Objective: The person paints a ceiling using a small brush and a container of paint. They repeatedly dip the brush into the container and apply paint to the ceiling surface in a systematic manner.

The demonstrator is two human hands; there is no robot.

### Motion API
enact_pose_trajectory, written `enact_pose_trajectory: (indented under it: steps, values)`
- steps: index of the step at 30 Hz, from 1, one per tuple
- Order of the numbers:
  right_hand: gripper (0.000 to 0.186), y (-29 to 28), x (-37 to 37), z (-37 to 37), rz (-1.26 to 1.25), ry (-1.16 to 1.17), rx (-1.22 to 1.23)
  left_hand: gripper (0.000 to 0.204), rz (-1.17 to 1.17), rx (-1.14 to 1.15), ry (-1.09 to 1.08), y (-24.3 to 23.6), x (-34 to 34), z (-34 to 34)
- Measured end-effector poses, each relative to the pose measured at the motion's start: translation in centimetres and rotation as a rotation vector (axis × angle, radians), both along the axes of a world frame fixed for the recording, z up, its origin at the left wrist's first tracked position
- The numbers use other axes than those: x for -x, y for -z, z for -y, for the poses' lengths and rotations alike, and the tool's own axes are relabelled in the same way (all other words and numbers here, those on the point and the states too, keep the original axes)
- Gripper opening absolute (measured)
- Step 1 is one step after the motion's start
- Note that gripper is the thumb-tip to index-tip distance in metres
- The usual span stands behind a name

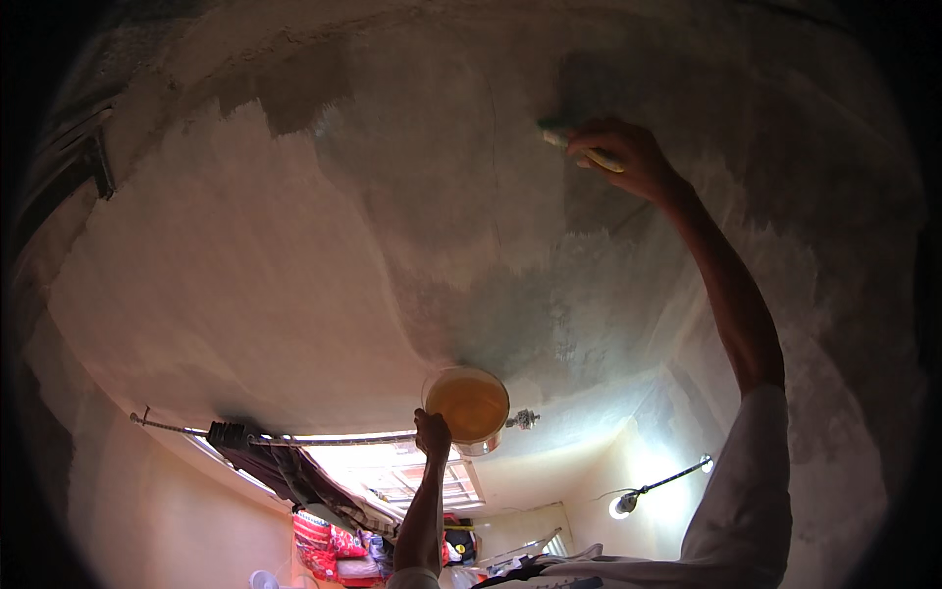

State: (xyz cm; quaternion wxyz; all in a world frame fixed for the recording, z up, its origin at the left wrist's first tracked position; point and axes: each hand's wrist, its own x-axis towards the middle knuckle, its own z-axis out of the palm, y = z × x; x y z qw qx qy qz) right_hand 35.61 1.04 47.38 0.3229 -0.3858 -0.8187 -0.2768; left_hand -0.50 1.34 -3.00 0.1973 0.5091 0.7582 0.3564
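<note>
Pale sleeve (pixel 743 483), brush (pixel 556 138) jutting leftward from right grip (pixel 633 157)

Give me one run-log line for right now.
Left hand: holds container of amber liquid | Right hand: holds brush near patchy ceiling | Contact: unclear

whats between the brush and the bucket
In the head view, only patchy ceiling shows between the brush and the bucket, no separate object.

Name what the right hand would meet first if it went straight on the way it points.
Probably the plastered surface, with the brush leading; depth is unclear, so the two may be touching now.
</note>
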Motion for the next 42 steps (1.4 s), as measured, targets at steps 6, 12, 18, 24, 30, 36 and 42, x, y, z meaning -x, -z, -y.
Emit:
enact_pose_trajectory:
  steps: [6, 12, 18, 24, 30, 36, 42]
  values:
    - [0.016, -7.7, -1.8, -1.5, -0.178, -0.115, 0.301, 0.034, 0.002, 0.049, -0.002, -1.2, -0.3, 0.2]
    - [0.014, -15.5, -1.2, -1.9, -0.096, -0.232, 0.055, 0.033, 0.006, 0.076, -0.021, -1.6, -0.4, 0.4]
    - [0.017, -11.4, 0.7, -1.8, 0.035, -0.119, -0.486, 0.029, 0.001, 0.021, 0.011, -0.9, -0.2, 0.4]
    - [0.036, 2.4, 1.3, -1.6, 0.127, 0.04, -0.273, 0.028, -0.028, -0.032, -0.011, 0.1, 0.3, 0.2]
    - [0.029, 15.4, 2.1, 0.9, 0.115, 0.077, -0.105, 0.028, -0.021, -0.014, 0.002, 0.0, 0.1, 0.0]
    - [0.024, 20.5, 1.7, 1.6, 0.105, 0.059, 0.073, 0.031, 0.003, 0.037, 0.022, -1.3, -0.9, 0.2]
    - [0.022, 10.1, 1.3, -1.2, 0.078, 0.001, -0.022, 0.032, 0.021, 0.079, -0.01, -1.7, 0.0, 0.5]
